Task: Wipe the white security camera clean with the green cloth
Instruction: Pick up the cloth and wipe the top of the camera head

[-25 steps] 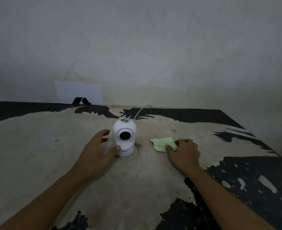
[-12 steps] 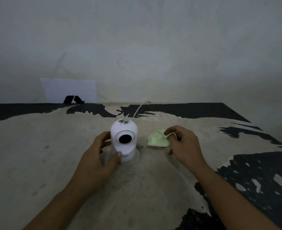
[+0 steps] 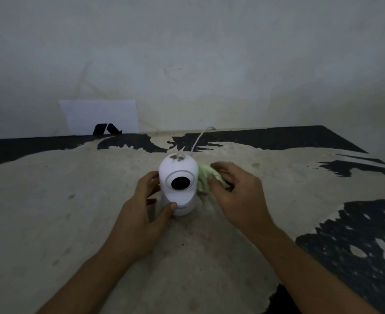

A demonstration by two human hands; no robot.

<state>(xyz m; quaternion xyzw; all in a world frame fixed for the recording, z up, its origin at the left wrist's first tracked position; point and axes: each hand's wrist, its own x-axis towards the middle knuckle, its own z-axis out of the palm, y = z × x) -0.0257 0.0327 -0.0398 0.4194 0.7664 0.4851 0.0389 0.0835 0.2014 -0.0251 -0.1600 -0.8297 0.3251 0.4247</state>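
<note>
The white security camera (image 3: 178, 177) stands upright at the middle of the table, its round black lens facing me and dark dirt specks on its domed top. My left hand (image 3: 142, 208) wraps around its left side and base, thumb on the front. My right hand (image 3: 236, 191) holds the bunched green cloth (image 3: 204, 179) against the camera's right side. Part of the cloth is hidden under my fingers.
A white cable (image 3: 200, 138) runs from behind the camera to the wall. The table (image 3: 51, 200) is worn beige with black peeling patches. A white card (image 3: 100, 115) with a black mark leans on the wall at back left.
My right hand lifted the green cloth off the table and brought it left against the camera's side. My left hand closed around the camera's base.
</note>
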